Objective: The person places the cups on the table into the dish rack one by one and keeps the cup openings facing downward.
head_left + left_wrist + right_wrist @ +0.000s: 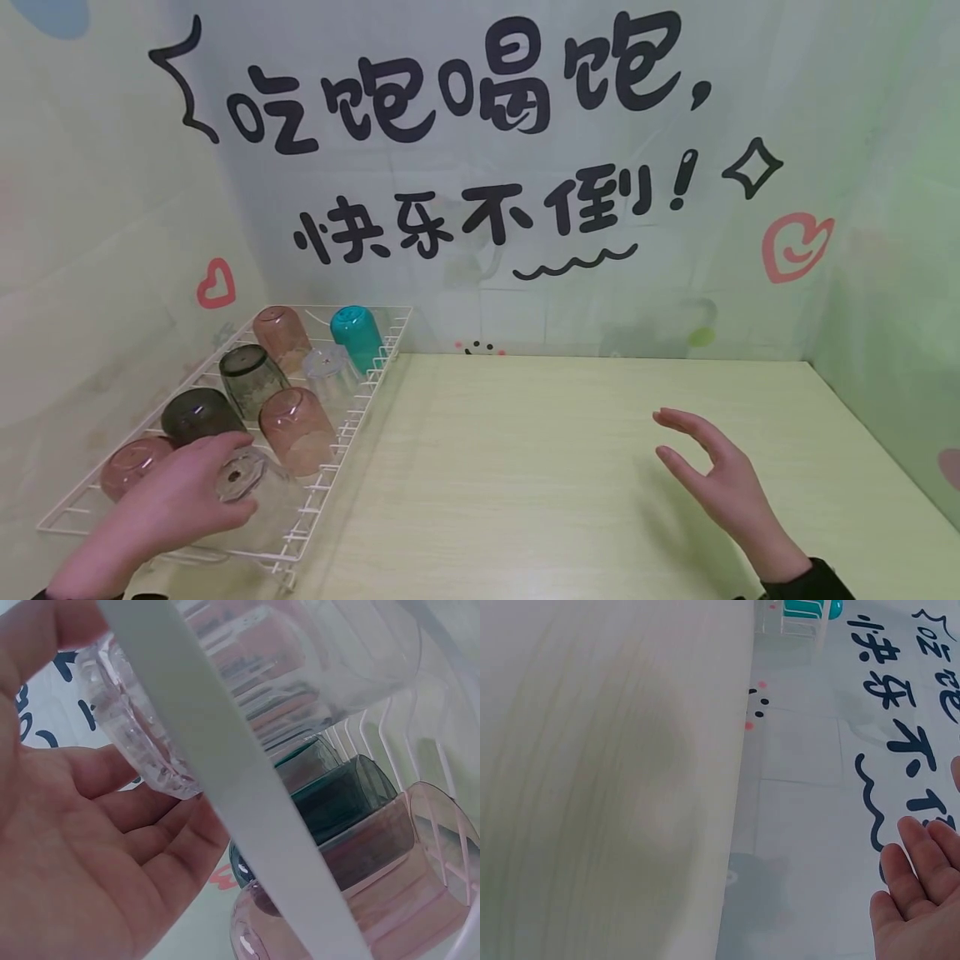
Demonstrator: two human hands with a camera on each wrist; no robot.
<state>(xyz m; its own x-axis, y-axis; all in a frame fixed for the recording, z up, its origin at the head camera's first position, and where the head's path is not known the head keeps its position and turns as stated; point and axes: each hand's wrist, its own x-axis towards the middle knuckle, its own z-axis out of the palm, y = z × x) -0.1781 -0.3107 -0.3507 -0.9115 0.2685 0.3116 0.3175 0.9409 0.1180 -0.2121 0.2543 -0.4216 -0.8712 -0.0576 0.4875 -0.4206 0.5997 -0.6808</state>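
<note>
My left hand (176, 492) is at the near end of a white wire rack (318, 492), its thumb and fingers curled around the base of an upside-down clear glass (273, 504). The left wrist view shows the faceted base of that glass (135, 724) between thumb and fingers. Beside it on the rack stand a pink glass (296, 429), a dark grey glass (198, 415) and another pink glass (131, 467), all upside down. My right hand (723, 483) hovers over the right side of the table, thumb and fingers apart, holding nothing.
Farther back on the rack are a smoky grey glass (251, 379), a pink glass (281, 333), a small clear glass (330, 371) and a teal glass (357, 333). The pale wooden table (510, 467) meets a printed cloth backdrop (450, 300) behind and at both sides.
</note>
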